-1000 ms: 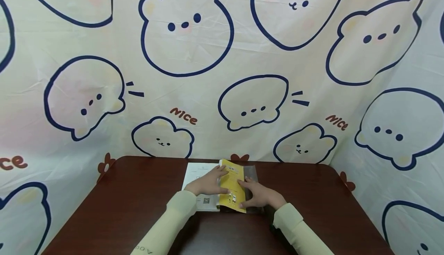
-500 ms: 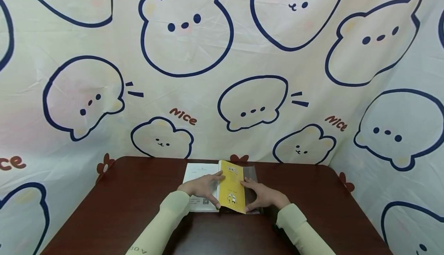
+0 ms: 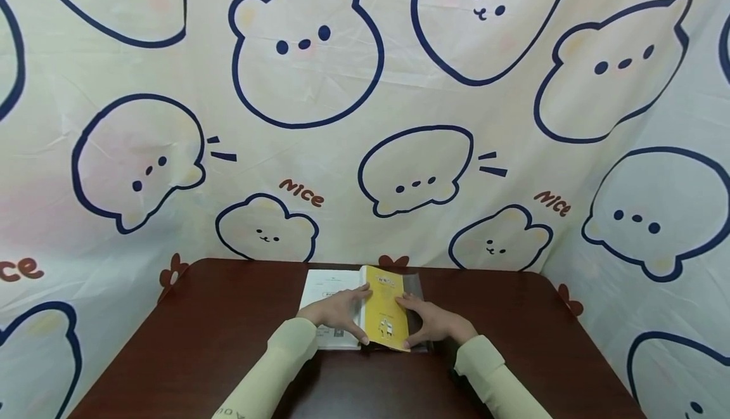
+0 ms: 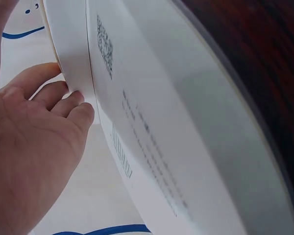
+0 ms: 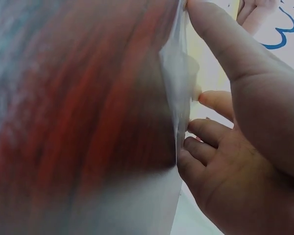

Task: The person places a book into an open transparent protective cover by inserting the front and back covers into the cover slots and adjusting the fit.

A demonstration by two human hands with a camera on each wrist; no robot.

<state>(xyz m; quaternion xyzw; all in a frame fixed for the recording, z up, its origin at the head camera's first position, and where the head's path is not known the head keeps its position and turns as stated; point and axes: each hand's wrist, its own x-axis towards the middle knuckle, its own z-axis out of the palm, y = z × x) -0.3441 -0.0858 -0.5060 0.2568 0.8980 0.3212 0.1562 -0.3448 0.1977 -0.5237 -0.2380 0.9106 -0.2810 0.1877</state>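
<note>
Yellow book cover (image 3: 386, 308) now stands steeper between both hands.

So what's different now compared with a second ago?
The yellow book cover has tipped more upright, held between the left hand and right hand. The left hand's fingers slid off its yellow face to the spine. The book's white pages, clear sleeve and table stayed put.

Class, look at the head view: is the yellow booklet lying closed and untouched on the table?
No: both the left hand and right hand rest on the yellow booklet.

surface: dark wooden table (image 3: 199, 343) | on it: open book (image 3: 356, 305), clear plastic sleeve (image 3: 419, 317)
</note>
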